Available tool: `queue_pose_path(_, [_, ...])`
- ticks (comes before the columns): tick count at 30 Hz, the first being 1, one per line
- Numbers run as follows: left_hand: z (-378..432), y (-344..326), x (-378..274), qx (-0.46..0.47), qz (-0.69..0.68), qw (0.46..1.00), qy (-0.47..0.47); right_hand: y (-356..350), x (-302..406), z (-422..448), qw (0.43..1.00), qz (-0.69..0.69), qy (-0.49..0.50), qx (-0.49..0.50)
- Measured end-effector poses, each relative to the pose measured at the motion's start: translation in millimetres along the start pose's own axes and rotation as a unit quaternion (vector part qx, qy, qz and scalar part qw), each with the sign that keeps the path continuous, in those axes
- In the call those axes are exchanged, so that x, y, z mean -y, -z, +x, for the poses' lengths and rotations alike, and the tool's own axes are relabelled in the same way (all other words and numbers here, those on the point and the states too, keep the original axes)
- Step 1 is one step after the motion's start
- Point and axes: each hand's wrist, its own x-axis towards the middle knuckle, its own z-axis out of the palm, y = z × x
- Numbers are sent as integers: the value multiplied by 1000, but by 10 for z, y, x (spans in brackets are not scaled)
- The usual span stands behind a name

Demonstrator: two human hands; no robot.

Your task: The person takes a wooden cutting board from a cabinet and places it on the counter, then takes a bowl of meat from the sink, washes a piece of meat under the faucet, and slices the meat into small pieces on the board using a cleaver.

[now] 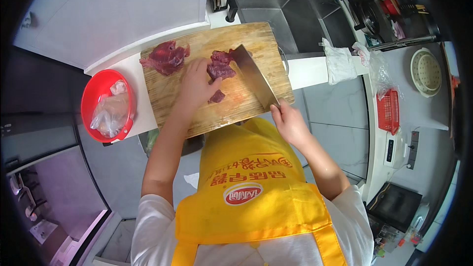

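My right hand (290,120) grips the handle of a broad cleaver (255,75), its blade over the right part of a wooden cutting board (170,105). Just left of the blade lie chunks of raw red meat (221,69). My left hand (199,83) rests against their left side, fingers bent and thumb apart; its fingertips are partly hidden. A small meat piece (217,96) lies below the left thumb. A larger piece of raw meat (167,58) sits on the board's upper left. Some meat shows behind the blade's upper end.
A red plastic basin (85,105) holding bagged food stands left of the board. Beyond the board is a stainless steel sink (266,18). A white cloth (338,64) hangs over the counter edge at the right. A red basket (388,112) stands on the far right counter.
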Motion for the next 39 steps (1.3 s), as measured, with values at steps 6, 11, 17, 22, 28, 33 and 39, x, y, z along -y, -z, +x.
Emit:
queue_pose_path(6, [-362, -291, -259, -30, 38, 998, -37, -7, 130, 115, 996, -85, 36, 8])
queue_pose_path(11, [-347, -333, -503, -41, 50, 987, -148, 178, -92, 174, 982, -158, 100, 34])
queue_pose_path(17, [-435, -548, -465, -62, 85, 984, -144, 451, -201, 452, 958, -189, 193, 97])
queue_pose_path(22, [-424, -607, -517, -92, 99, 984, -120, 543, -238, 648, 943, -190, 234, 140])
queue_pose_path(28, [-434, -685, -473, -157, 120, 973, -122, 665, -577, 723, 928, -178, 244, 217])
queue_pose_path(33, [-422, -661, -480, -133, 99, 980, -110, 711, -642, 896, 906, -199, 236, 290])
queue_pose_path(39, [-422, -667, -463, -113, 79, 985, -99, 321, -421, 1233, 896, -204, 237, 315])
